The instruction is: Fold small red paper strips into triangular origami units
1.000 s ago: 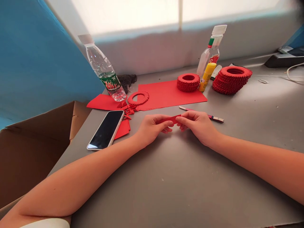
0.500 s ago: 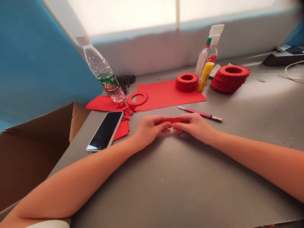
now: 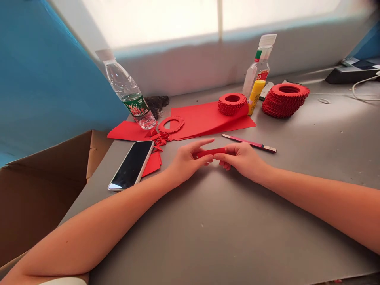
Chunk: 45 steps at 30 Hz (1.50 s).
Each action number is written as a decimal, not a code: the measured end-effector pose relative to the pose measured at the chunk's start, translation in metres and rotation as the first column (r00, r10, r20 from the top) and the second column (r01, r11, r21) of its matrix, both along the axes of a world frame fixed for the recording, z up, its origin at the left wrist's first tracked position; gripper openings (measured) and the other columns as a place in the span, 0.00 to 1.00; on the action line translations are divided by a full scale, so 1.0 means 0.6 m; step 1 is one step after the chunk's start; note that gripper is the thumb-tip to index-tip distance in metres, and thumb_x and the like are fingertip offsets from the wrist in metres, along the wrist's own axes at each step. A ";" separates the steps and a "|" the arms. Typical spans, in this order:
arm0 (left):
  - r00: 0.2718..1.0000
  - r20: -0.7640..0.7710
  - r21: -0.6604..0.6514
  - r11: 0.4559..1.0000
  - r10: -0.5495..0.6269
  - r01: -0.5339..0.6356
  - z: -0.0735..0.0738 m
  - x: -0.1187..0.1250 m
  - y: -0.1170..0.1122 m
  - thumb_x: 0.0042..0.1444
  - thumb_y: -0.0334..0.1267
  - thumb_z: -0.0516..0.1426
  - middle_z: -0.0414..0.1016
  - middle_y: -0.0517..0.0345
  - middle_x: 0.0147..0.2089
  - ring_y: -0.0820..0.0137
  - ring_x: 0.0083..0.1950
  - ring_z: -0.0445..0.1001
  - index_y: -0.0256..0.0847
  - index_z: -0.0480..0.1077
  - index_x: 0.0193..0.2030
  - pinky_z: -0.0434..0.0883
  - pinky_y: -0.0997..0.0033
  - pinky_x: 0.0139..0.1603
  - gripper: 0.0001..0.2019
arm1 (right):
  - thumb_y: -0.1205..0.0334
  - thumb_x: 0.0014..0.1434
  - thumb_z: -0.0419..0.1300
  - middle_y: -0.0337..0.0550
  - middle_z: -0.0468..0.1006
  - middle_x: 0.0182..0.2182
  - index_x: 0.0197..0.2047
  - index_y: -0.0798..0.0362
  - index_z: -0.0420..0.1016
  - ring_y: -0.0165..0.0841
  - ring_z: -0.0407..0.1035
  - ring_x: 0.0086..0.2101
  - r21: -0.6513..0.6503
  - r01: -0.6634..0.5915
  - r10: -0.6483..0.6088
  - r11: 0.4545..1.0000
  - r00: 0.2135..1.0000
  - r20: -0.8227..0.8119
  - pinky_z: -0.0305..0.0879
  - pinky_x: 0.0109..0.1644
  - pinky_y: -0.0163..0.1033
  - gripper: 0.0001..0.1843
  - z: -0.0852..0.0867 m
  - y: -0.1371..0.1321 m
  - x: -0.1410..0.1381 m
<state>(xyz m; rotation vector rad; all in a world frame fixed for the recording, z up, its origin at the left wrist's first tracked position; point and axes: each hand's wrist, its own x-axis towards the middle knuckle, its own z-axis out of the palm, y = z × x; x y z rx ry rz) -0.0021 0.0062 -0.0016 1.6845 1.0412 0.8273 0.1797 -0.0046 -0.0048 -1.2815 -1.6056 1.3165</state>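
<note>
- At centre frame, a narrow red paper strip point(image 3: 209, 152) is pinched level between both hands, above the grey counter point(image 3: 225, 225).
- Left hand point(image 3: 187, 162): grip clamped on the strip's left end, index finger lifted clear.
- Right hand point(image 3: 243, 160): grip clamped on the strip's right end, with a pink craft knife point(image 3: 249, 143) lying just beyond.
- Left of the hands: a smartphone point(image 3: 132, 165) lies face up, near small folded red paper pieces point(image 3: 157, 138).
- Upper centre: a red paper sheet point(image 3: 208, 122) carries a thick ring of folded paper point(image 3: 232, 104); a thin paper ring point(image 3: 171, 124) lies at its left edge, and a yellow glue stick point(image 3: 255, 95) stands just right.
- Upper right: a wider stack of folded paper rings point(image 3: 285, 101) sits on the counter.
- Upper left: a water bottle point(image 3: 129, 95) stands by a blue panel point(image 3: 50, 75).
- Lower left: an open cardboard box point(image 3: 38, 206) sits beside the counter.
</note>
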 end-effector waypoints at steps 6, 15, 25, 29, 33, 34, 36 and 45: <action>0.998 -0.048 0.041 0.998 -0.038 0.040 0.002 -0.001 0.000 0.49 0.35 0.58 0.71 0.61 0.32 0.74 0.33 0.71 0.47 0.57 0.57 0.68 0.75 0.34 0.27 | 0.50 0.51 0.59 0.38 0.70 0.21 0.25 0.55 0.71 0.26 0.62 0.22 0.043 -0.017 0.017 0.999 1.000 0.014 0.57 0.26 0.33 0.15 -0.008 0.001 0.000; 0.971 0.161 0.039 0.982 0.179 -0.187 0.003 -0.005 0.018 0.47 0.36 0.59 0.68 0.66 0.28 0.75 0.29 0.72 0.43 0.61 0.47 0.69 0.72 0.36 0.19 | 0.47 0.48 0.59 0.37 0.70 0.22 0.23 0.54 0.67 0.27 0.64 0.22 0.057 0.153 -0.148 0.987 0.985 -0.086 0.60 0.27 0.35 0.18 -0.010 0.008 0.004; 0.937 0.227 -0.100 0.964 0.264 -0.248 0.006 0.000 0.010 0.45 0.41 0.61 0.74 0.58 0.31 0.69 0.36 0.74 0.43 0.59 0.54 0.71 0.70 0.35 0.28 | 0.45 0.48 0.59 0.36 0.68 0.18 0.20 0.54 0.63 0.25 0.60 0.19 0.055 0.139 -0.138 0.989 0.990 -0.022 0.57 0.22 0.33 0.20 -0.011 0.006 0.003; 0.956 0.233 -0.215 0.968 0.179 -0.129 0.006 0.003 0.004 0.45 0.39 0.62 0.75 0.58 0.32 0.68 0.38 0.74 0.46 0.54 0.59 0.71 0.68 0.36 0.34 | 0.46 0.49 0.59 0.37 0.69 0.20 0.21 0.54 0.65 0.26 0.62 0.21 0.042 0.090 -0.091 0.995 0.996 0.005 0.60 0.24 0.33 0.19 -0.003 0.001 0.000; 0.947 0.263 -0.191 0.972 0.184 -0.136 0.002 0.001 0.007 0.47 0.38 0.59 0.74 0.58 0.32 0.70 0.35 0.73 0.43 0.56 0.57 0.70 0.71 0.34 0.29 | 0.54 0.52 0.57 0.42 0.72 0.32 0.40 0.52 0.71 0.31 0.67 0.32 0.101 -0.033 0.038 0.994 0.998 -0.045 0.66 0.29 0.34 0.14 0.001 -0.002 -0.002; 0.945 0.270 -0.191 0.972 0.187 -0.138 0.001 0.000 0.009 0.47 0.37 0.59 0.73 0.58 0.32 0.71 0.35 0.73 0.43 0.56 0.56 0.70 0.71 0.34 0.29 | 0.57 0.53 0.57 0.42 0.72 0.36 0.47 0.49 0.67 0.32 0.67 0.35 0.128 -0.045 0.055 0.991 0.996 -0.071 0.67 0.30 0.35 0.18 -0.001 -0.002 -0.002; 0.947 0.272 -0.199 0.973 0.172 -0.120 -0.001 -0.001 0.012 0.47 0.37 0.59 0.73 0.59 0.32 0.72 0.34 0.72 0.43 0.55 0.57 0.69 0.71 0.34 0.29 | 0.64 0.53 0.55 0.43 0.70 0.43 0.55 0.45 0.60 0.32 0.67 0.39 0.193 -0.041 0.059 0.980 0.994 -0.087 0.69 0.33 0.36 0.25 -0.007 -0.001 0.000; 0.998 -0.048 0.040 0.999 0.033 -0.031 0.002 0.001 -0.001 0.49 0.33 0.54 0.71 0.62 0.28 0.74 0.29 0.70 0.43 0.53 0.58 0.65 0.75 0.33 0.28 | 0.61 0.54 0.56 0.42 0.67 0.48 0.36 0.46 0.76 0.33 0.68 0.38 0.332 -0.123 0.093 0.935 0.990 0.106 0.67 0.38 0.40 0.08 -0.014 0.001 0.004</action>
